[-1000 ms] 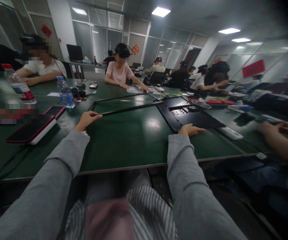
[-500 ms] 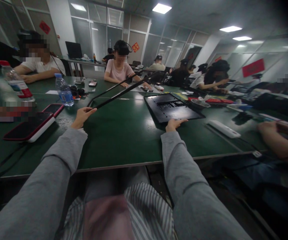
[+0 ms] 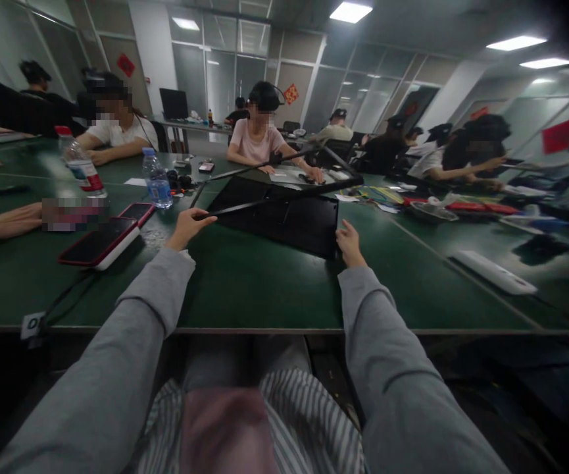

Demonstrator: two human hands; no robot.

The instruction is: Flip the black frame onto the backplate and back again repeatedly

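My left hand (image 3: 191, 229) pinches the near left corner of a thin black rectangular frame (image 3: 289, 196), which is tilted up and open in the middle. Beneath and behind it is a flat black panel (image 3: 304, 227) with raised parts near its middle, partly hidden by the frame's front bar. My right hand (image 3: 350, 245) is closed at the panel's near right edge, fingertips on the rim. Whether the panel lies fully flat on the green table (image 3: 264, 289) I cannot tell.
At left are phones on a white block (image 3: 111, 243), a blue-capped bottle (image 3: 156, 181) and a red-capped bottle (image 3: 84, 164). A white power strip (image 3: 494, 271) lies at right, with a bowl (image 3: 432, 212) behind it. A co-worker (image 3: 259, 135) sits opposite; another person's hand (image 3: 22, 217) reaches in from the left.
My right hand has brought the black panel left, under the raised frame, and the panel has turned. The frame in my left hand has come down and is less edge-on. The view has swung slightly.
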